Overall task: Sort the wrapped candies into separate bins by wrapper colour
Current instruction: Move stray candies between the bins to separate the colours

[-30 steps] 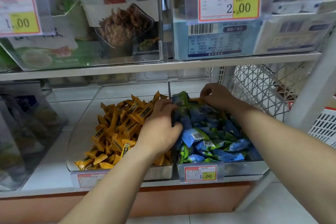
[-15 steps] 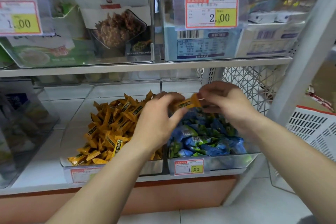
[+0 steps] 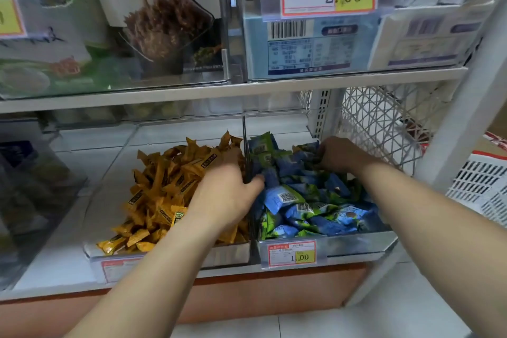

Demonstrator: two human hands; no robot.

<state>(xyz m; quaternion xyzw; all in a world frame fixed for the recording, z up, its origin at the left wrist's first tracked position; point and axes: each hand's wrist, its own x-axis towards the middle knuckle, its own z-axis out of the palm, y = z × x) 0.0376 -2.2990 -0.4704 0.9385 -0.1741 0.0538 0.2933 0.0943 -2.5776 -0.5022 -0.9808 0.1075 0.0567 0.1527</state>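
Two clear bins stand side by side on the lower shelf. The left bin (image 3: 219, 255) holds a heap of orange-wrapped candies (image 3: 164, 186). The right bin (image 3: 356, 247) holds blue and green wrapped candies (image 3: 307, 200). My left hand (image 3: 227, 192) lies palm down across the divider, with its fingers spread over the orange heap and its thumb on the blue side. My right hand (image 3: 340, 155) reaches to the back of the right bin, fingertips curled down among the wrappers. A small orange wrapper tip (image 3: 295, 149) shows just left of those fingers. What they pinch is hidden.
The upper shelf (image 3: 247, 90) hangs low over the bins and carries clear boxes of packaged goods with price tags. A white wire basket (image 3: 384, 123) stands right of the blue bin, behind a white upright post (image 3: 466, 107). More clear bins (image 3: 33, 186) sit at the left.
Half a second ago both hands held one orange candy above the bins. Now my left hand has dropped onto the orange heap and my right hand has gone back into the blue bin.
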